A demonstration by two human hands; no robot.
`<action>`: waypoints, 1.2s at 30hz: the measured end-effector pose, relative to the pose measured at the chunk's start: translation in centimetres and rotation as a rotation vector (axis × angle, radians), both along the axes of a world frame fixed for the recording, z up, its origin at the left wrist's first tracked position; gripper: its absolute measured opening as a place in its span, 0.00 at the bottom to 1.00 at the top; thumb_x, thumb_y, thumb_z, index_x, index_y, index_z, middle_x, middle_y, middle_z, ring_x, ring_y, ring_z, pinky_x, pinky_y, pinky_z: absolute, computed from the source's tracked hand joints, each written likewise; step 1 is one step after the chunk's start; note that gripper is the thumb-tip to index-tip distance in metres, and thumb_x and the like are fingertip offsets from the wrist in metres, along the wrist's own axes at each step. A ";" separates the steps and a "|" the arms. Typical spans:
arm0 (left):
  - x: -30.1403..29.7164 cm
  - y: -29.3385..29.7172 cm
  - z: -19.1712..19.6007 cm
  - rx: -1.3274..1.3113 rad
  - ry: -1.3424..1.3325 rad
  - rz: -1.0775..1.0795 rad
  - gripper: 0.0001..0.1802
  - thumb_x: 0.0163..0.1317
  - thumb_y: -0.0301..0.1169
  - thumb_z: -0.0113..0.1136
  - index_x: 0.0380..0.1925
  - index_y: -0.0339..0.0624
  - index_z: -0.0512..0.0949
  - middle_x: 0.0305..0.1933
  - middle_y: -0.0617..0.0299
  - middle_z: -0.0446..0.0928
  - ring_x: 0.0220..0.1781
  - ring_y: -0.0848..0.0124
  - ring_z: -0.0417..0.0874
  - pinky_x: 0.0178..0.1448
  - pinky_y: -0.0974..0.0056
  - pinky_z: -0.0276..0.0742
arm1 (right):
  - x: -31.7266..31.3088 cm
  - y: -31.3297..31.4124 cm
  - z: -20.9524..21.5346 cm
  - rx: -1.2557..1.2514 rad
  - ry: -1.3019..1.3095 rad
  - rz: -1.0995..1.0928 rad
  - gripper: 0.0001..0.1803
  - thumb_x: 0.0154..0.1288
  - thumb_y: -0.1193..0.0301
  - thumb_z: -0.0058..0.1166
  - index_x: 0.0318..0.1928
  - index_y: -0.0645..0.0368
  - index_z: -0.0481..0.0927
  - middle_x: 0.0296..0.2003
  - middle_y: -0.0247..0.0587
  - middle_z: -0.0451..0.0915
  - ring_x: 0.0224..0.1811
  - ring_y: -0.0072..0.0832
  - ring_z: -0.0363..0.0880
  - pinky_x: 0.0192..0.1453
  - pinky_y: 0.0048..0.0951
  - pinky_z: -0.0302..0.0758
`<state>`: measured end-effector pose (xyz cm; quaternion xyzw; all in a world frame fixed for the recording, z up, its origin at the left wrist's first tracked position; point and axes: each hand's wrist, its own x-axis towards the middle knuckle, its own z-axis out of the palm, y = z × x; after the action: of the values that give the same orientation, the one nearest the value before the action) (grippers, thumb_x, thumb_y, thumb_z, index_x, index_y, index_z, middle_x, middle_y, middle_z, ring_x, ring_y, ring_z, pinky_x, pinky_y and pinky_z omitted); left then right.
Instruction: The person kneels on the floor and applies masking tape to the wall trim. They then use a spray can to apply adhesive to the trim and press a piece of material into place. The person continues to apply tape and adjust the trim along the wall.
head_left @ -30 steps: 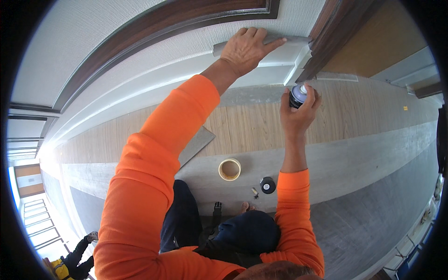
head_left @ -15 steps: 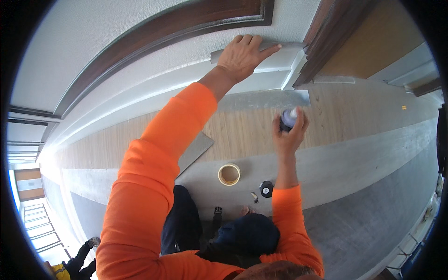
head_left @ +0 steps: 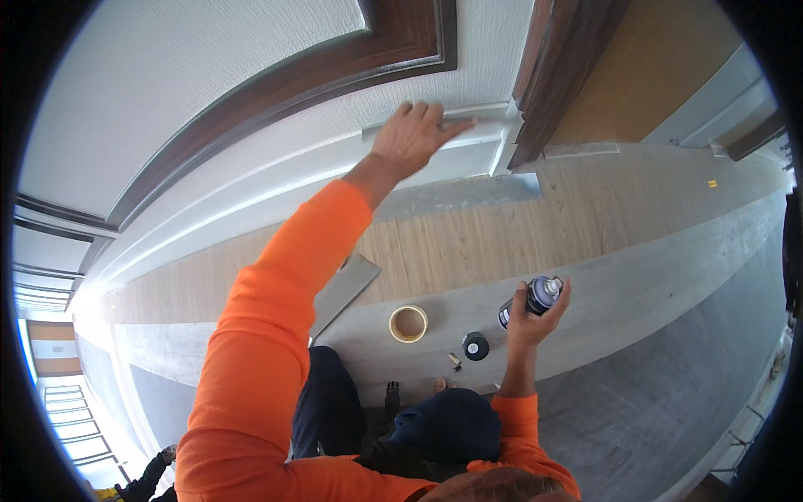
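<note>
The right hand [head_left: 527, 326] has its fingers curled around a spray can [head_left: 544, 292], the nozzle [head_left: 553, 286] near their tips; the opaque body hides any contents. Left of those fingers lie a round black cap [head_left: 475, 346] and, farther off, a tape roll [head_left: 392, 324]. The left hand's [head_left: 408, 142] fingers cover the middle of a grey strip [head_left: 374, 134]; whether they pinch it, I can't tell.
</note>
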<state>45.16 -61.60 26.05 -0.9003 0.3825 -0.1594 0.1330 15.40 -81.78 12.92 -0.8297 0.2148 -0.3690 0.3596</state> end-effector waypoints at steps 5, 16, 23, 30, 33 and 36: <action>-9.1 3.8 -3.1 -0.023 0.167 -0.278 0.40 0.69 0.25 0.55 0.76 0.80 0.61 0.48 0.61 0.71 0.46 0.66 0.76 0.53 0.59 0.74 | -2.6 -3.0 -1.7 0.104 -0.074 -0.096 0.47 0.61 0.70 0.72 0.74 0.67 0.58 0.62 0.58 0.72 0.66 0.49 0.73 0.69 0.49 0.71; -19.9 -4.1 -8.0 -0.631 0.911 0.068 0.45 0.70 0.28 0.57 0.82 0.52 0.44 0.63 0.40 0.74 0.61 0.42 0.78 0.68 0.45 0.73 | -7.9 -8.9 -5.4 0.058 -0.073 -0.254 0.50 0.60 0.72 0.74 0.76 0.63 0.54 0.68 0.58 0.67 0.70 0.49 0.69 0.74 0.48 0.68; -23.5 -7.1 -11.4 -0.839 1.368 0.442 0.50 0.68 0.32 0.59 0.82 0.43 0.38 0.63 0.26 0.74 0.65 0.37 0.78 0.72 0.47 0.69 | -12.8 -8.8 -8.6 0.113 0.030 -0.338 0.56 0.57 0.72 0.76 0.78 0.61 0.50 0.68 0.56 0.69 0.70 0.48 0.70 0.73 0.47 0.71; -26.9 -4.9 -12.3 -1.036 1.547 0.466 0.48 0.67 0.32 0.62 0.80 0.36 0.46 0.65 0.27 0.73 0.69 0.46 0.78 0.69 0.54 0.73 | -16.8 -8.6 -9.4 0.047 0.179 -0.338 0.59 0.55 0.72 0.78 0.79 0.61 0.50 0.68 0.58 0.70 0.70 0.49 0.71 0.74 0.47 0.70; -28.5 -3.6 -13.2 -1.153 1.502 0.472 0.48 0.66 0.31 0.63 0.80 0.34 0.47 0.64 0.29 0.75 0.66 0.48 0.80 0.67 0.54 0.74 | -16.7 -8.1 -8.5 0.033 0.214 -0.342 0.59 0.55 0.70 0.78 0.79 0.61 0.49 0.69 0.59 0.69 0.71 0.51 0.70 0.76 0.49 0.67; -30.0 -2.6 -12.9 -1.233 1.476 0.459 0.44 0.64 0.30 0.63 0.79 0.41 0.56 0.59 0.36 0.80 0.60 0.49 0.84 0.63 0.55 0.78 | -16.8 -7.4 -7.1 -0.146 0.177 -0.380 0.55 0.60 0.66 0.74 0.79 0.62 0.50 0.69 0.60 0.68 0.71 0.53 0.69 0.77 0.50 0.64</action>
<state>15.20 -64.21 13.12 -0.7379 0.0356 0.3001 -0.6035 -1.42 -89.22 5.82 -0.8274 0.3706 -0.3704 0.2022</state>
